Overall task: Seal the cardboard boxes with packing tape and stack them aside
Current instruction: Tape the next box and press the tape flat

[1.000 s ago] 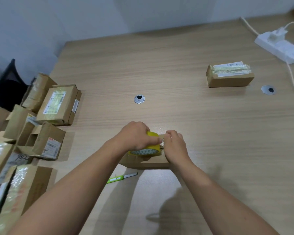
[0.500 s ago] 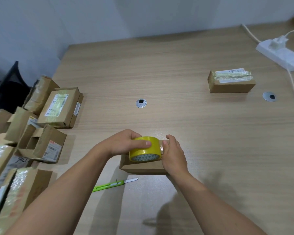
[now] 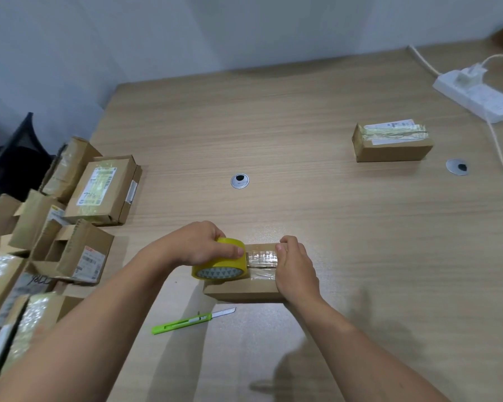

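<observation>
— While the left hand (image 3: 198, 248) gripped the tape roll (image 3: 224, 271), what hid the box (image 3: 244, 291)?
— Both hands, partly; the right hand (image 3: 296, 271) clasped its end on the wooden table (image 3: 302, 111). Pale wall (image 3: 215, 30); leftmost boxes (image 3: 0, 285) cut off.

Table (image 3: 302, 126): pale wood-grain top, smooth, matt, soft sheen near centre. Cardboard box (image 3: 241, 291): brown, matt, plain board. Tape roll (image 3: 224, 265): yellow plastic film, glossy; printed paper core. Tape strip (image 3: 262, 256) on box top: clear, shiny, wrinkled. Knife (image 3: 183, 323): green plastic body, smooth; blade (image 3: 225, 312) bare metal. Grommet (image 3: 240, 181): silvery metal ring. Power strip (image 3: 476, 97): white plastic, smooth. Sealed box (image 3: 392, 149): cardboard, paper label, glossy tape. Stacked boxes (image 3: 99, 190): cardboard, paper labels, shiny tape.
</observation>
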`<state>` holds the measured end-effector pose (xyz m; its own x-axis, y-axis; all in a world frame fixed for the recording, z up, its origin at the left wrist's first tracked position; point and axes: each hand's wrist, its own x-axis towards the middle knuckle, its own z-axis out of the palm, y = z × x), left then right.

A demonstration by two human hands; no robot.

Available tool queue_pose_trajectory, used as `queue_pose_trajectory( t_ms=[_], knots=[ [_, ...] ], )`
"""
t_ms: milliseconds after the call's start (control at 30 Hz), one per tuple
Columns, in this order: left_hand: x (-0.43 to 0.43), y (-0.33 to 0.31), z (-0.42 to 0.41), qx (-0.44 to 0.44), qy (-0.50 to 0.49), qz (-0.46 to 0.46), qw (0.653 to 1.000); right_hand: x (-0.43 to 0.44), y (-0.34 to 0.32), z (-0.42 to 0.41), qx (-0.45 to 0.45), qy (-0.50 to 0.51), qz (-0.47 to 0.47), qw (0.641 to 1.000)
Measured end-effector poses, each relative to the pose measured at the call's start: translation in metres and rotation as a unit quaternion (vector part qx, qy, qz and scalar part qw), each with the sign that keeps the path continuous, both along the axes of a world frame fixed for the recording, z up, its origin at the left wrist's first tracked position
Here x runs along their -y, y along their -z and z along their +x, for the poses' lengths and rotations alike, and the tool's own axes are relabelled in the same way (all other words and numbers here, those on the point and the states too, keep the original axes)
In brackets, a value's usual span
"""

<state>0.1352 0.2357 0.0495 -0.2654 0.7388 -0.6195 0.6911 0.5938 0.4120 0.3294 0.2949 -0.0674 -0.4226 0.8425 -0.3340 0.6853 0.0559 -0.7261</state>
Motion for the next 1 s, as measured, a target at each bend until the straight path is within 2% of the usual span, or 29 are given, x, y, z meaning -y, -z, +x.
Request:
queue_pose_trajectory(
  t_ms=[100,233,300,400,467,700,1000],
  knots=[
    [-0.002,0.001,0.005,-0.031,0.008,0.004,0.999,0.0,0.002,-0.001,-0.003,0.005,-0.003,1.0],
    [0.012,0.002,0.004,-0.025,0.003,0.038,0.999,0.0,0.004,-0.001,-0.009,0.014,-0.011,1.0],
    [0.018,0.003,0.002,0.019,-0.007,0.061,0.998,0.0,0.004,-0.001,-0.014,0.016,-0.015,1.0],
    [0.029,0.006,-0.005,0.139,-0.048,0.115,0.983,-0.001,0.005,-0.001,-0.016,0.019,-0.016,1.0],
    [0.04,0.011,-0.009,0.164,-0.069,0.132,0.975,-0.001,0.005,-0.002,-0.01,0.017,-0.014,1.0],
    [0.039,0.022,-0.012,0.132,-0.095,0.132,0.978,-0.002,0.003,-0.001,-0.01,0.006,-0.011,1.0],
    [0.041,0.011,-0.039,-0.039,-0.011,0.033,0.999,-0.001,0.002,-0.002,-0.021,-0.002,-0.007,1.0]
  ],
)
